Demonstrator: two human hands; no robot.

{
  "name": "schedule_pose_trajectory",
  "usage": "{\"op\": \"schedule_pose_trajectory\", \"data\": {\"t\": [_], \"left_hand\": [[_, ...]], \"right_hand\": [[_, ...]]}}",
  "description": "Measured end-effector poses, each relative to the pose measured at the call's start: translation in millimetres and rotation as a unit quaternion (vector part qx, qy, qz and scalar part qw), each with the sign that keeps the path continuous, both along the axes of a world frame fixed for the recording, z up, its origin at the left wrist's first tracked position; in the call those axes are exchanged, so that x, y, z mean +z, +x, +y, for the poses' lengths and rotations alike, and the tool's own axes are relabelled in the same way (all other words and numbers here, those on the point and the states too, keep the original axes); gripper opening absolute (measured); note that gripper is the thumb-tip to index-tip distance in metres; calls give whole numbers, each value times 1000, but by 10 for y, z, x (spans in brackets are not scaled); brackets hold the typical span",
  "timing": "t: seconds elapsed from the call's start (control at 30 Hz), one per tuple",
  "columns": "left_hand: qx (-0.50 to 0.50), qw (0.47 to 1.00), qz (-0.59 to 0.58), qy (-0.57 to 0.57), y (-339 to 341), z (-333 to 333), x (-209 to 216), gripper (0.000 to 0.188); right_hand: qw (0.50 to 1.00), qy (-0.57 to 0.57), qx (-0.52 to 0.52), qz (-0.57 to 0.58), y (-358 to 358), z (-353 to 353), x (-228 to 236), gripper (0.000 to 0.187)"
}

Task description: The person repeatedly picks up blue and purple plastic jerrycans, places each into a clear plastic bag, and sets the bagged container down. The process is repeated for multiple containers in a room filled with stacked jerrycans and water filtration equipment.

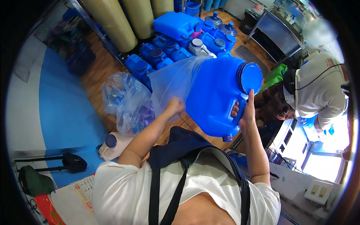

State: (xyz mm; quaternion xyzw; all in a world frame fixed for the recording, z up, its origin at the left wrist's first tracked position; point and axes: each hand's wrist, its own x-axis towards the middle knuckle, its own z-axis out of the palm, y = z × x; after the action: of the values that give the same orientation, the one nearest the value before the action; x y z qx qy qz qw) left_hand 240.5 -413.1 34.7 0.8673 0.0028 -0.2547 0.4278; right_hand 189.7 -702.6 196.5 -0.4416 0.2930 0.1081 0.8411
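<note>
The right hand (245, 110) has its grip around the handle (242, 102) of the blue jug (212, 97); the blurred left hand (175, 107) clenches its clear bag (170, 80). 1 pale jug (120, 145) sits by the floor's left edge.

1. A person's right hand (246, 112) grips the handle (241, 104) of a large blue jug (212, 95), thumb raised toward its round lid (252, 77).
2. The left hand (175, 107), blurred, meets a clear plastic bag (170, 80) covering the jug's left end.
3. At left, crumpled plastic bags (131, 101) lie beyond an off-white container (122, 143) with a dark cap (111, 141).
4. Blue containers (182, 54) crowd the far side beside tall tan cylinders (108, 22).
5. At right, a co-worker (309, 93) in a pale shirt (322, 80) stands nearer than a metal bench (275, 32).
</note>
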Motion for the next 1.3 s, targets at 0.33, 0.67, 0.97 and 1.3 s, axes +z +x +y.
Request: {"op": "schedule_pose_trajectory", "data": {"t": [0.33, 0.67, 0.97, 1.3], "left_hand": [[43, 971, -231, -36, -202, -272, -612, 13], [-153, 904, -384, -108, -767, -873, 307, 16], [-306, 870, 45, -384, 102, -425, 1657, 19], [-175, 939, -280, 98, 1912, -753, 1162, 40]], "right_hand": [[991, 126, -47, -26, -117, 205, 762, 72], [984, 23, -164, -64, -148, 125, 585, 68], [996, -13, -67, -56, -847, -289, -129, 58], [979, -158, 37, -122, -1293, -318, -312, 74]]}}
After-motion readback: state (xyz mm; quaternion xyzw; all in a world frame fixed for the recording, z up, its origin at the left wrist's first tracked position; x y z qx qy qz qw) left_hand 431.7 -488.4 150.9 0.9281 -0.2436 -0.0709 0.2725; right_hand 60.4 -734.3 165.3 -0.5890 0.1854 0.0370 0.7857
